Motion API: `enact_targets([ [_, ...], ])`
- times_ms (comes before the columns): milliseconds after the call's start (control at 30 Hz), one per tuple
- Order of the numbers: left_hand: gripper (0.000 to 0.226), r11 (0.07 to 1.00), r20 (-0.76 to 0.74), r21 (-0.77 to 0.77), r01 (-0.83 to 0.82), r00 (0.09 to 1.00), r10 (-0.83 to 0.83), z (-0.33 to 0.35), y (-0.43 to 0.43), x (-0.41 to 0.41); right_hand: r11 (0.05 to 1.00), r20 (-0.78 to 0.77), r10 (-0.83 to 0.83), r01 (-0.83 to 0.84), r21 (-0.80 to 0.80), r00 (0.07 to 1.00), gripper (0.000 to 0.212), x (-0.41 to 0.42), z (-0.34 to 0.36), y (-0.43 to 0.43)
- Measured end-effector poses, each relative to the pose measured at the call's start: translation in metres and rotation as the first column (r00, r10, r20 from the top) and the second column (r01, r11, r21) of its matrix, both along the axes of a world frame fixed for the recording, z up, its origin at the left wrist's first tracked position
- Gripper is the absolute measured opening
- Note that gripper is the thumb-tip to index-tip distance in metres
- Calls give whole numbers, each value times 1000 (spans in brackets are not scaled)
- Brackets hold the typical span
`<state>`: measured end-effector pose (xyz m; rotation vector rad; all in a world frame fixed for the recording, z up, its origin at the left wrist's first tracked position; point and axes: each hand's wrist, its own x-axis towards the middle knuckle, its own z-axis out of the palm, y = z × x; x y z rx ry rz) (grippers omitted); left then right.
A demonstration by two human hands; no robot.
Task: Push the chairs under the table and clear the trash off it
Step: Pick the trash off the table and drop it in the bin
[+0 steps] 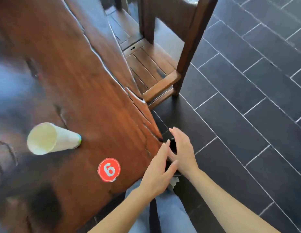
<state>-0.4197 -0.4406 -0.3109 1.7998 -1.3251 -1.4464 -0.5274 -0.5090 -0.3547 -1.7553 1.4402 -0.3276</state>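
A white paper cup (50, 138) sits on the dark wooden table (76, 68) at the left, its mouth turned toward me. My left hand (159, 174) and my right hand (182, 152) hover close together just off the table's near right edge, fingers spread and holding nothing. Between and below them is a dark round object (173, 146), mostly hidden, so I cannot tell what it is. A wooden chair (151, 64) stands farther along the same edge, its slatted seat partly under the tabletop and its back toward the floor side.
A red round sticker with the number 6 (109, 169) lies on the table near my hands. A small pale scrap (174, 180) shows below my left hand. Dark tiled floor (247, 115) spreads to the right. My jeans-clad legs (168, 212) are at the bottom.
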Motion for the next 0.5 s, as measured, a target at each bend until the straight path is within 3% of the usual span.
enact_targets([
  [100,66,991,58,-57,-125,990,128,34,14,48,967,0,232,-231,-105,973,65,51,16,1],
  [167,65,968,199,-198,-156,960,195,58,26,87,938,18,330,-326,-122,944,69,86,22,4],
  [267,65,872,387,-466,-151,851,354,84,42,144,885,-2,456,-454,-108,890,77,139,23,13],
  [333,59,811,444,-554,-185,759,476,92,51,183,851,-35,515,-516,-100,856,80,176,21,19],
  [400,50,792,494,-557,-252,666,559,94,57,218,821,-52,558,-560,-111,828,83,209,17,25],
  [500,42,829,594,-461,-316,584,553,80,66,255,831,-65,540,-543,-120,839,85,246,7,30],
])
